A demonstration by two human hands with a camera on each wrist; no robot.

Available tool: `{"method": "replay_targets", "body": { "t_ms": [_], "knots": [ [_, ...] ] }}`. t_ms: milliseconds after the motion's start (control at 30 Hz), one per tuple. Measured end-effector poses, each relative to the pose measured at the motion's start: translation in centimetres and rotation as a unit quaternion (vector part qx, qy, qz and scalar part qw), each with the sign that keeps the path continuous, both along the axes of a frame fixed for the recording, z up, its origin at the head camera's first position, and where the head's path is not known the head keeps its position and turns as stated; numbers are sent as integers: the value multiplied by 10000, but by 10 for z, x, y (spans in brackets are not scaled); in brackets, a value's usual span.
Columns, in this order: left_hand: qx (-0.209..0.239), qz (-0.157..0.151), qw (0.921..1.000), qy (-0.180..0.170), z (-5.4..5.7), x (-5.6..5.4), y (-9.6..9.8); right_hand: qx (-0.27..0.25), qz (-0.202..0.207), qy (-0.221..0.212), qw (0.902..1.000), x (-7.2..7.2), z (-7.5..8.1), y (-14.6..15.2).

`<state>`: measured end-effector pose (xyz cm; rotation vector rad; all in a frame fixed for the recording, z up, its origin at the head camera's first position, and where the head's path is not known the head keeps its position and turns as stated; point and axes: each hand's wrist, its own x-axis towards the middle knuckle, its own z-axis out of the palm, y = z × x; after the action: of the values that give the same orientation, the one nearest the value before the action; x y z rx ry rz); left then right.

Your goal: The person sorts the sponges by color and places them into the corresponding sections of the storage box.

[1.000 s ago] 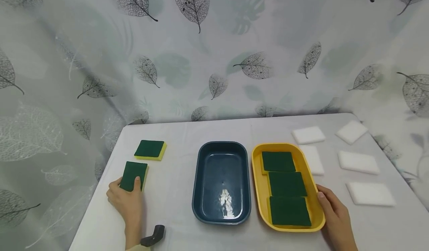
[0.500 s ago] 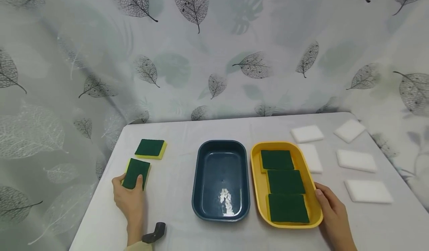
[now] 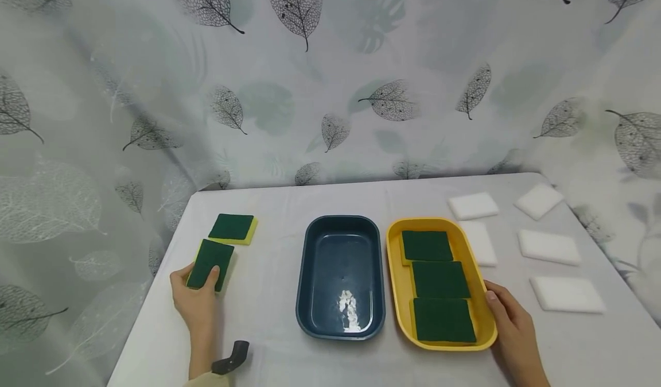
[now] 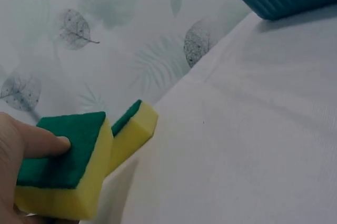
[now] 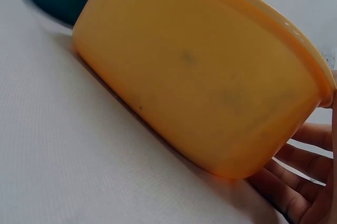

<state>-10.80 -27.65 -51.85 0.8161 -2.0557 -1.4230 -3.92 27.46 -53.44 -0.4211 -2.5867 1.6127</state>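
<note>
My left hand (image 3: 195,301) grips a green-and-yellow scouring sponge (image 3: 210,263), thumb pressed on its green face, as the left wrist view also shows. Just beyond it, a second scouring sponge (image 3: 232,227) lies green side up; the held one nearly meets its near edge in the head view. On the right, my right hand (image 3: 513,326) holds the side rim of a yellow basin (image 3: 488,332), thumb at the rim and fingers along the outer wall (image 5: 205,81). Inside that basin lie three scouring sponges (image 3: 440,279) in a column, green sides up.
A dark blue basin (image 3: 306,278) stands in the middle of the white-covered table (image 3: 268,301), left of the yellow one. Several white sponge blocks (image 3: 567,294) lie at the right. A leaf-print curtain (image 3: 289,105) hangs behind the table.
My left hand has tilted the held sponge and moved it a little away and to the right, closer to the other sponge. My right hand keeps its hold on the yellow basin.
</note>
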Motion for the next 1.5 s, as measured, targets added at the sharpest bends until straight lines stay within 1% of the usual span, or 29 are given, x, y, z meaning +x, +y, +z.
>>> {"method": "replay_targets", "body": {
  "t_ms": [67, 133, 267, 367, 467, 533, 600, 700, 800, 867, 1033, 1100, 1233, 1333, 1500],
  "knots": [
    [134, -124, 9998, 41, 4, -2, 2, -5, -8, 50, 10000, 0, 1, -1],
    [282, -325, 9991, 28, 8, -4, 7, -19, -18, 76, 10000, 0, 2, -2],
    [515, -805, 9954, 15, 20, -10, 24, -104, 7, 75, 9999, 1, 3, -3],
    [629, -1197, 9906, 185, 32, -16, 38, -67, 7, 68, 10000, 2, 3, -2],
    [659, -1516, 9856, 353, 43, -21, 52, -8, 1, 75, 10000, 2, 3, -2],
    [725, -1714, 9818, 390, 50, -23, 60, -3, 19, 69, 10000, 1, 2, -1],
    [776, -1938, 9774, 336, 56, -25, 67, -6, 29, 49, 10000, 1, 2, -1],
    [807, -2399, 9672, 212, 63, -30, 78, 39, 26, 20, 10000, 1, 2, -1],
    [697, -2867, 9554, 115, 68, -37, 88, 61, 14, 31, 10000, 1, 1, -2],
    [593, -3109, 9486, 73, 72, -41, 96, 43, 23, 57, 10000, 0, 1, -2],
    [429, -3666, 9293, 128, 83, -48, 120, 94, -21, 120, 9999, 1, 2, 0],
    [444, -3855, 9215, 171, 87, -51, 130, 132, -48, 148, 9998, 2, 3, 1],
    [479, -4080, 9116, 141, 91, -55, 147, 52, -17, 204, 9998, 2, 1, 2],
    [578, -4272, 9023, 104, 93, -57, 159, 19, -2, 221, 9998, 2, 0, 1],
    [719, -4637, 8831, 7, 95, -60, 182, -36, 19, 311, 9995, 1, -1, -1]
  ]
}}
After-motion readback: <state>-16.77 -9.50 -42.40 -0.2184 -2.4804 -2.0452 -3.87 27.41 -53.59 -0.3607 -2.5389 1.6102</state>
